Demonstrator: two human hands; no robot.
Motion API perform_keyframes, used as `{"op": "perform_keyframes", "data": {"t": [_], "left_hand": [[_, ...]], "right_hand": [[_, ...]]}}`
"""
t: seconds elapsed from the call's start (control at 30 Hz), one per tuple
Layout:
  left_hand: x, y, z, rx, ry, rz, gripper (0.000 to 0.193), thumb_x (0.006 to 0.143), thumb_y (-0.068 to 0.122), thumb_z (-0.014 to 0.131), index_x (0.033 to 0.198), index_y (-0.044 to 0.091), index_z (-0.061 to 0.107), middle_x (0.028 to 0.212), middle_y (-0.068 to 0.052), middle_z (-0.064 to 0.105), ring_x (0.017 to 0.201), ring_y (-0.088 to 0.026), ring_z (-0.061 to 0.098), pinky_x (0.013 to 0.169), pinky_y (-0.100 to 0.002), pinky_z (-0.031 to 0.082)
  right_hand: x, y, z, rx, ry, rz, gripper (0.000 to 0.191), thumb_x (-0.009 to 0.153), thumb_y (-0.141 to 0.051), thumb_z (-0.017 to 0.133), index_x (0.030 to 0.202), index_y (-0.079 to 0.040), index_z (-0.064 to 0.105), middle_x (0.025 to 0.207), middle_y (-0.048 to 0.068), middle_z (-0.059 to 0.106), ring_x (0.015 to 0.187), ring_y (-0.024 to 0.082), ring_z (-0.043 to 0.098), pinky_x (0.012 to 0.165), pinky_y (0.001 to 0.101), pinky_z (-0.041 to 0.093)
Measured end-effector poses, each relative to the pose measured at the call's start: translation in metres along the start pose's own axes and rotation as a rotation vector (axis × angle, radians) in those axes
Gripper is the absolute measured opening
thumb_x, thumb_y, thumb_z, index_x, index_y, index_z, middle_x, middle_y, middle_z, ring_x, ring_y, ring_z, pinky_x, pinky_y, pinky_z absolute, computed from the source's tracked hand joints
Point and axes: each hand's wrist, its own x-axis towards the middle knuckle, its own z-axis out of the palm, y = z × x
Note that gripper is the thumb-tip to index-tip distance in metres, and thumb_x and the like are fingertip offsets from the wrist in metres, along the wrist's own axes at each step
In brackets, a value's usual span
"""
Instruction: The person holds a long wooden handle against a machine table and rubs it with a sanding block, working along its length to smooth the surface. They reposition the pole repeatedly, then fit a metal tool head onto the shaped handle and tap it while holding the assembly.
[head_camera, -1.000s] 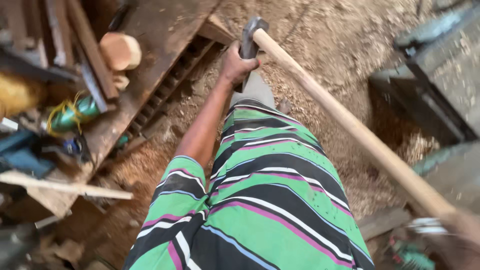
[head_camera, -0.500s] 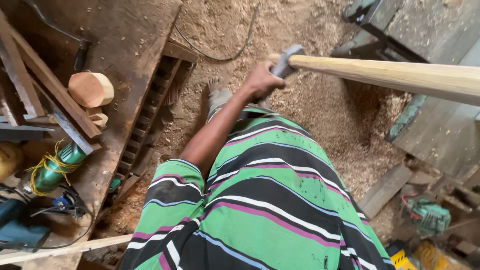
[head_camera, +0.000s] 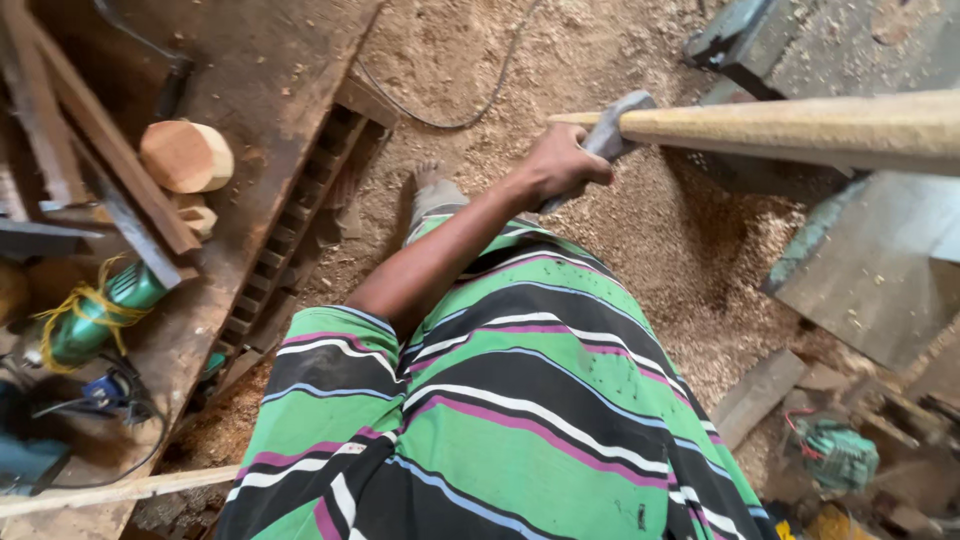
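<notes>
Short-sleeved shirt (head_camera: 500, 400) striped green, black, white and purple; grey trousers (head_camera: 437, 198)

Single head-worn view, looking steeply down the wearer's striped shirt (head_camera: 520, 400), close to the body, sawdust-covered floor (head_camera: 640, 230) ahead, workbench (head_camera: 250, 150) along the left edge

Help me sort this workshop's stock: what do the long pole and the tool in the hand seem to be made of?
The long pole looks like bare, pale wood, smooth and unpainted. The tool head in the left hand looks like dull grey metal; its handle is hidden.
</notes>
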Motion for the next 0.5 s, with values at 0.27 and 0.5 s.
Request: {"op": "perform_keyframes", "data": {"t": [0.27, 0.5], "left_hand": [[0.006, -0.020, 0.003, 0.099, 0.214, 0.043, 0.043, 0.061, 0.029, 0.079, 0.093, 0.001, 0.070, 0.078, -0.011, 0.072, 0.066, -0.020, 0.067, 0.062, -0.035, 0.055], [0.006, -0.040, 0.010, 0.191, 0.268, 0.060, 0.052, 0.063, 0.032, 0.078, 0.100, 0.000, 0.060, 0.087, -0.012, 0.069, 0.074, -0.026, 0.071, 0.066, -0.038, 0.060]], "right_hand": [[0.029, 0.007, 0.026, 0.133, -0.057, -0.039, 0.033, 0.082, -0.035, 0.071, 0.098, -0.006, 0.071, 0.081, 0.016, 0.068, 0.067, 0.024, 0.065, 0.065, 0.0391, 0.053], [0.051, 0.057, 0.069, 0.335, -0.103, -0.058, 0.034, 0.083, -0.035, 0.068, 0.097, -0.004, 0.071, 0.082, 0.016, 0.067, 0.069, 0.025, 0.065, 0.066, 0.0395, 0.052]]}}
